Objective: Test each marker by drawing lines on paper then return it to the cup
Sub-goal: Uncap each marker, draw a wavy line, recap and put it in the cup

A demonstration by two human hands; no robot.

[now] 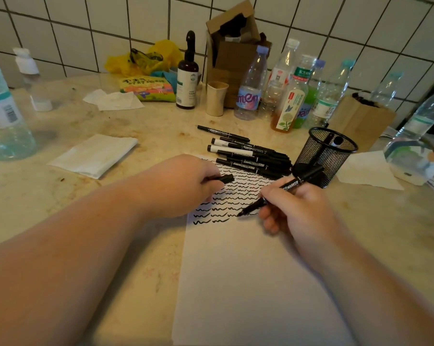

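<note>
A white sheet of paper [248, 283] lies on the counter, its upper part covered with rows of black wavy lines [226, 203]. My right hand [293, 208] grips a black marker [280, 192] with its tip touching the paper at the end of a wavy row. My left hand [186, 186] rests on the paper's top left corner and holds the marker's black cap [223, 179]. Several black markers [248, 156] lie in a pile beyond the paper. A black mesh cup [328, 156] stands right of the pile with one marker inside.
Several plastic bottles [293, 91], a dark pump bottle [187, 76], a beige cup [216, 98], cardboard boxes [236, 46] and snack bags [148, 88] crowd the tiled back wall. Folded tissues [96, 156] lie at left, a big water bottle [4, 116] far left, more paper [368, 171] at right.
</note>
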